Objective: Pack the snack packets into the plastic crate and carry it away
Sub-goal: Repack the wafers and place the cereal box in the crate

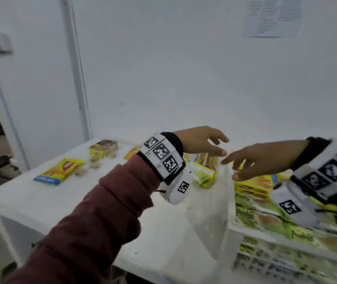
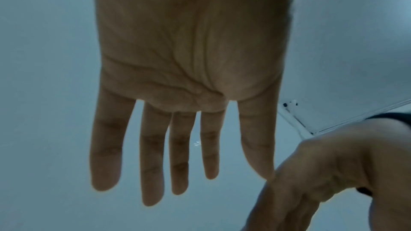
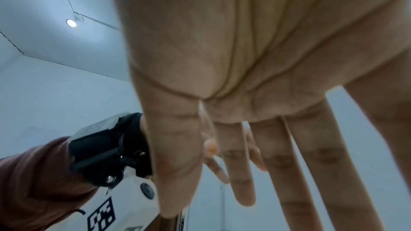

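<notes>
since the head view shows the most, starting there: the plastic crate point(image 1: 251, 261) sits at the right end of the white tabletop point(image 1: 65, 203), close to the body, which i'd guess keeps the reach to the packets short. it already holds a stack of green and yellow snack packets point(image 1: 266, 214). more are loose on the tabletop: a green packet point(image 1: 203, 174) just left of the crate, a yellow packet with a blue end point(image 1: 58, 171) further left, and a small yellow box point(image 1: 103, 148) near the back edge. both hands hover above the stuff near the crate. the left hand point(image 1: 201, 143) is loosely spread and holds nothing, and the right hand point(image 1: 264, 158) reaches over from the crate side with straight fingers, also holding nothing. looks to me like they're lining up for the next packet, maybe the green one, but that's my read.

left wrist view: just the left palm point(image 2: 189, 44) with 5 straight, spread fingers against a pale wall, and the back of the right hand point(image 2: 329, 178) at the lower right. no packets visible.

right wrist view: the right palm point(image 3: 255, 50) with fingers extended, nothing gripped. the left hand's wrist strap point(image 3: 106, 148) and maroon sleeve point(image 3: 33, 182) sit behind it. no crate here either.
</notes>
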A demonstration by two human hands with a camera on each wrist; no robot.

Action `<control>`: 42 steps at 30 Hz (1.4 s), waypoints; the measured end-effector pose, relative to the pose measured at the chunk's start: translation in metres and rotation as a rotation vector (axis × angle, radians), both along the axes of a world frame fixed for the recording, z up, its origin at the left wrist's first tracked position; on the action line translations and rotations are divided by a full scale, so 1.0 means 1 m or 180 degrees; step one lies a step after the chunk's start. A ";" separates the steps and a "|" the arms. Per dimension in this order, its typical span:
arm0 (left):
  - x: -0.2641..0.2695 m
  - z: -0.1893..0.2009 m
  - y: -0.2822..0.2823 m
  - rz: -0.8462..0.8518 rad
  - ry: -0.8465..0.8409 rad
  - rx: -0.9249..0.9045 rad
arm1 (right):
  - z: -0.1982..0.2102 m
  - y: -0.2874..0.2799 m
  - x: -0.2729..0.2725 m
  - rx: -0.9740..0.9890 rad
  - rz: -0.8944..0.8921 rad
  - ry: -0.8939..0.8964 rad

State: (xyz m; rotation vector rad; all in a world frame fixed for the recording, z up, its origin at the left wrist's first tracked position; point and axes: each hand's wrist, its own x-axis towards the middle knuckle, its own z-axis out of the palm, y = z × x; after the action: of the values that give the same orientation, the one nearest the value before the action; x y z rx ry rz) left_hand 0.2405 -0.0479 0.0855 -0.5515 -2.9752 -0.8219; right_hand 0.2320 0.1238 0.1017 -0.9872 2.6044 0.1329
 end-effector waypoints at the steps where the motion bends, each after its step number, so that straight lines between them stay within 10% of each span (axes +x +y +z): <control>1: 0.003 -0.002 -0.020 0.0105 -0.0028 -0.0053 | 0.001 -0.019 0.001 -0.0006 -0.0004 0.0045; 13: 0.022 -0.106 -0.229 0.1614 -0.0716 -0.0348 | -0.056 -0.185 -0.037 -0.0064 -0.0435 0.0311; 30: -0.010 -0.210 -0.430 0.3666 -0.1104 -0.0996 | -0.193 -0.153 -0.243 0.0056 -0.1885 0.0536; 42: -0.030 -0.189 -0.470 0.3767 -0.1676 -0.0593 | -0.162 -0.171 -0.220 0.0431 -0.2023 0.0162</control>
State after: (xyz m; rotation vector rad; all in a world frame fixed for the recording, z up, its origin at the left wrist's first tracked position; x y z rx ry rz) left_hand 0.2106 -0.5182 -0.1033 1.5009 -2.9345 -0.5621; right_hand 0.0116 -0.0468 -0.0605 -0.0857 2.7706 0.1678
